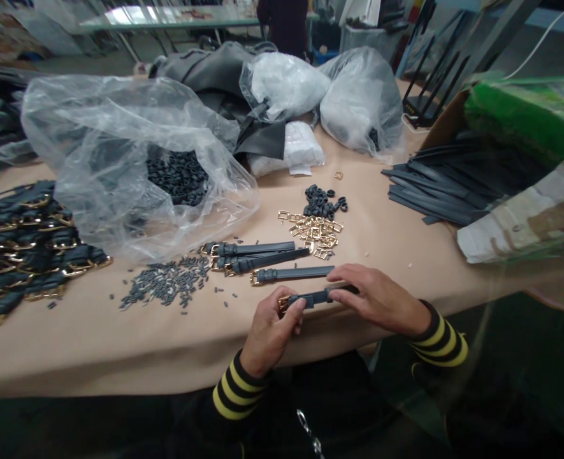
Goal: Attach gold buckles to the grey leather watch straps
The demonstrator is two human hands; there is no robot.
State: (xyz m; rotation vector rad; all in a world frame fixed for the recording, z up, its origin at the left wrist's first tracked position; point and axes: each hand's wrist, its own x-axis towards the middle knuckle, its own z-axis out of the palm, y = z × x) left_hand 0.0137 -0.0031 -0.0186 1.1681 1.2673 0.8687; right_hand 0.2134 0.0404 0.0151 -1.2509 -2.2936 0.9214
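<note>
Near the table's front edge, my left hand pinches the buckle end of a dark strap, its thumb on top beside the gold buckle. My right hand grips the same strap farther right, with fingers and thumb closed on it. Just behind lies another buckled strap, and several more straps are stacked to its left. Beyond them are a pile of gold buckles and a heap of small dark loops. Many tiny dark pieces are scattered left of the straps.
A large clear bag of dark loops stands at left, beside a pile of buckled straps. White-filled bags stand at the back. On the right, long dark strips stick out of a box. A person is beyond the table.
</note>
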